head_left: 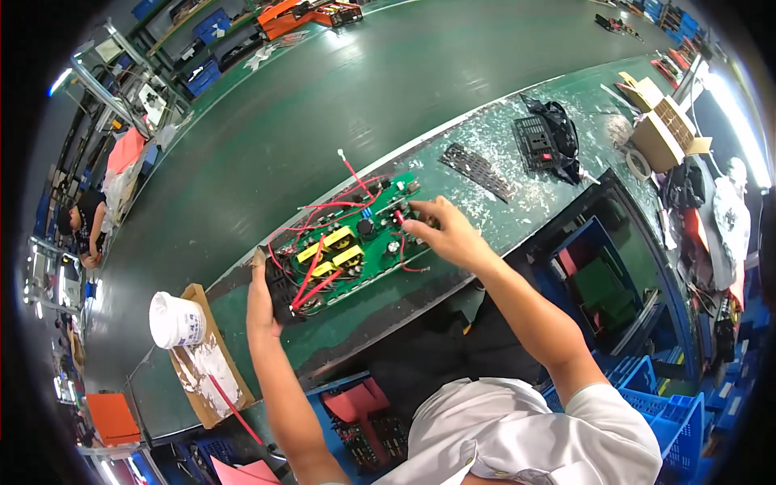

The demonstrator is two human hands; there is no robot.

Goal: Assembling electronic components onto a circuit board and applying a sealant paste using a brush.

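Note:
A long green circuit board with yellow transformers, dark capacitors and red wires lies slantwise on the workbench in front of me. At its left end is a black slotted part. My left hand grips this end, with the thumb along its outer side and the other fingers mostly hidden. Over the board's right end, my right hand has thumb and forefinger curled around its small parts, close to a red one. Exactly what lies between those fingertips is partly hidden.
A white tub stands on a cardboard tray smeared with white paste, at the left. To the right lie a dark perforated plate, a black grille and white scraps. Blue crates stand below the bench edge.

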